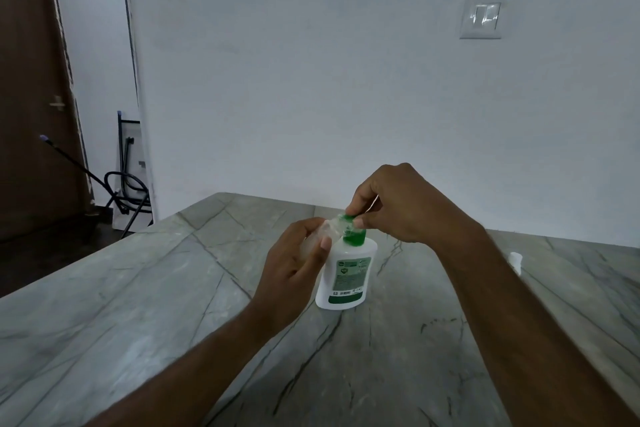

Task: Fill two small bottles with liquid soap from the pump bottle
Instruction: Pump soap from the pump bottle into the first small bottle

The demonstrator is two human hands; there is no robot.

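The grey veined table (138,305) spreads wide and bare to the left of both hands, its far edge meeting the wall beyond them. The white pump bottle (346,274) stands upright on it between the hands. The right hand (398,208) is curled over the green pump head (355,234), fingertips pinched on it. The left hand (294,270) is closed around a small clear bottle (329,230) (blurred, largely hidden by fingers), held at the pump. A small white object (515,260) right of the right forearm is partly covered.
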